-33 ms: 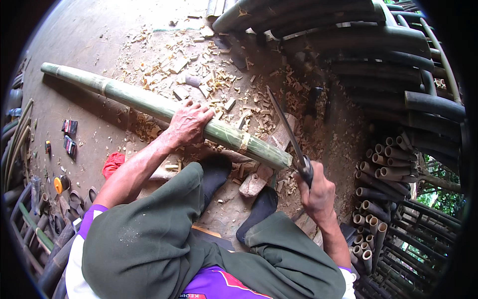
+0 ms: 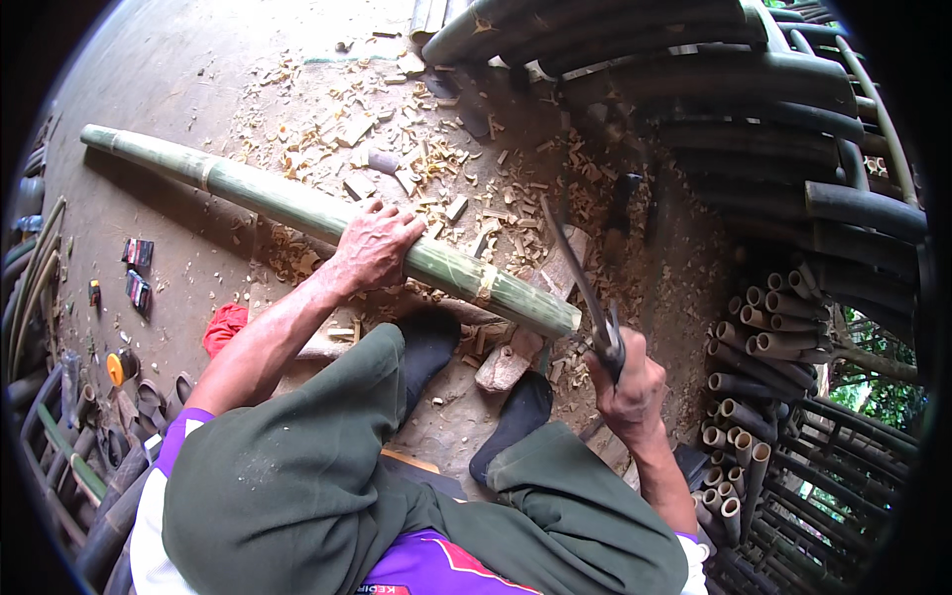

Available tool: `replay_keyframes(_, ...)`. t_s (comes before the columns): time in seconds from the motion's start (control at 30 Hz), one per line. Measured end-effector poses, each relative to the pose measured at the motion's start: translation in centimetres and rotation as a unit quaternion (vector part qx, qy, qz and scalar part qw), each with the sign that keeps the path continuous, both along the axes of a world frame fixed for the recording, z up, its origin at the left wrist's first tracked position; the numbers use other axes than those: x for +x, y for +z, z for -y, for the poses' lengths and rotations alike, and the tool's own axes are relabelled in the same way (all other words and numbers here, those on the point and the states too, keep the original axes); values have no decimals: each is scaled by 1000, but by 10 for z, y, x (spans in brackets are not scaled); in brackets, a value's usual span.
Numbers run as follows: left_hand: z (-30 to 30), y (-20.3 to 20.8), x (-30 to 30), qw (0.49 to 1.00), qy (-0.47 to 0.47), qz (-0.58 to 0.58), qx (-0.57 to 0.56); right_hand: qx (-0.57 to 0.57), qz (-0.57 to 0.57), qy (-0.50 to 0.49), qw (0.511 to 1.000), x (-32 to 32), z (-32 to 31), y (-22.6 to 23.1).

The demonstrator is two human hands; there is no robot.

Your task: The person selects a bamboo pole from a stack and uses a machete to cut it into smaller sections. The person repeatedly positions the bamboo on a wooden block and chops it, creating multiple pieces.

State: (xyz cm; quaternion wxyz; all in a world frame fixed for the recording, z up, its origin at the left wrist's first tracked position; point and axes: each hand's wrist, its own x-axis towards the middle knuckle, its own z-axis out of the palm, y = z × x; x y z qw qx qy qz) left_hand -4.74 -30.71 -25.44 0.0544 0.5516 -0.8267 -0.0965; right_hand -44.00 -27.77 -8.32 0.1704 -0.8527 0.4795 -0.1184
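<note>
A long green bamboo pole (image 2: 283, 210) slants from the far left down toward the right, with its cut pale end (image 2: 570, 322) near my right hand. My left hand (image 2: 377, 244) is closed over the pole's top, fingers wrapped around its far side. My right hand (image 2: 632, 385) grips the dark handle of a handsaw (image 2: 585, 285). Its long narrow blade points up and away, just right of the pole's end and apart from it. Beneath the pole's right end lies a rough wooden block (image 2: 510, 367), between my feet.
Wood chips and shavings (image 2: 436, 164) litter the floor beyond the pole. Dark bamboo poles (image 2: 714, 79) are stacked at the far right, with cut tubes (image 2: 739, 446) below them. Left lie two small packs (image 2: 138, 253), a red cloth (image 2: 226, 327) and an orange-faced tape measure (image 2: 121, 368).
The handsaw has shifted slightly to the right and its blade looks more bowed. My right hand has turned a little. My left hand and the bamboo pole stay in place.
</note>
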Motion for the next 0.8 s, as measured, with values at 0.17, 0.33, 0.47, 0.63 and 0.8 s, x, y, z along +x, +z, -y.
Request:
replay_keyframes(0.17, 9, -9, -8, 1000, -27, 7, -9, 134, -316, -84, 936, -69, -2, -78)
replay_keyframes(0.33, -10, 7, -4, 1000, -5, -6, -23, 65, -55, -60, 995, -1, 1, 11)
replay_keyframes(0.47, -16, -11, -10, 988, 1, -32, -153, -75, 59, 45, 994, -21, -11, -11)
replay_keyframes(0.63, -11, -16, -4, 996, 21, -8, -91, 164, -267, -68, 947, -46, -8, -43)
replay_keyframes(0.8, -16, -14, 0, 988, 6, -17, -156, 8, 41, -47, 998, 8, -2, 15)
